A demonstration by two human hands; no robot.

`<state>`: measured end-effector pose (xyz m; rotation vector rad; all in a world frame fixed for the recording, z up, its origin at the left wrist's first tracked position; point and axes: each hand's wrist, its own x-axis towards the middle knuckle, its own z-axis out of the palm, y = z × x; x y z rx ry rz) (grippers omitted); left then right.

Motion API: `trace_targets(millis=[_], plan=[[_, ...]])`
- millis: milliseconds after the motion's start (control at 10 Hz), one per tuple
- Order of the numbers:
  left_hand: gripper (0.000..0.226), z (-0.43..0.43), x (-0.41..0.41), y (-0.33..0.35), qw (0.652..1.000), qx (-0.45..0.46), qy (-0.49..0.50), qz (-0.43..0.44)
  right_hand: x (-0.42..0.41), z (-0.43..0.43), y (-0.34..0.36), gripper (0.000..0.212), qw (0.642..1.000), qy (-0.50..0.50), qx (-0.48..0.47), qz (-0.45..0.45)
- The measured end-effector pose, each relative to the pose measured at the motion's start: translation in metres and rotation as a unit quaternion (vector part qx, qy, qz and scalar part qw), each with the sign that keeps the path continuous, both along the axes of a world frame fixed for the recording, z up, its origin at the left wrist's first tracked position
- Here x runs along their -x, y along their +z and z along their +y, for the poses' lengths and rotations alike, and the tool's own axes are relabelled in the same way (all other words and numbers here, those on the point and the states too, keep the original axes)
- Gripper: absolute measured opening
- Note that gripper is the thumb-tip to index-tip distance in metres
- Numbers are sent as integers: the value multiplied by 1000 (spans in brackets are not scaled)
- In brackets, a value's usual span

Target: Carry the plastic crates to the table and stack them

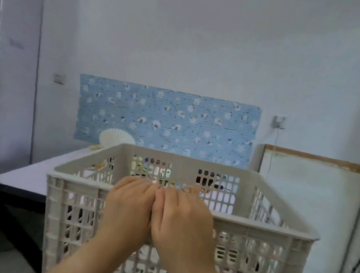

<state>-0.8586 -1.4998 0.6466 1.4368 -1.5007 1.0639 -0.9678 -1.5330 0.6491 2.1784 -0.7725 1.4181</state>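
Closest to me, my left hand (131,208) and right hand (182,221) touch side by side, fingers curled over the near rim of the beige crate (251,247), gripping it; the fingertips are blurred. The crate hangs upright before the table (27,179), its base out of frame. Farther back are a white shell-shaped fan (116,138) and a blue floral panel (167,120) on the wall

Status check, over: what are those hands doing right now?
Left hand, right hand gripping crate near rim, side by side. Table just ahead. Small clutter at far end.
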Motion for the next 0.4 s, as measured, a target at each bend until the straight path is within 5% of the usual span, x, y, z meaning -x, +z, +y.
trace_targets(millis=[200,300,400], plan=[[14,28,8,25,956,-290,34,22,16,24,26,56,975,21,-199,99],[16,38,7,59,914,-404,26,28,28,30,53,88,929,72,-302,203],[26,43,-1,112,899,-432,27,68,42,20,97,89,890,38,-398,219]])
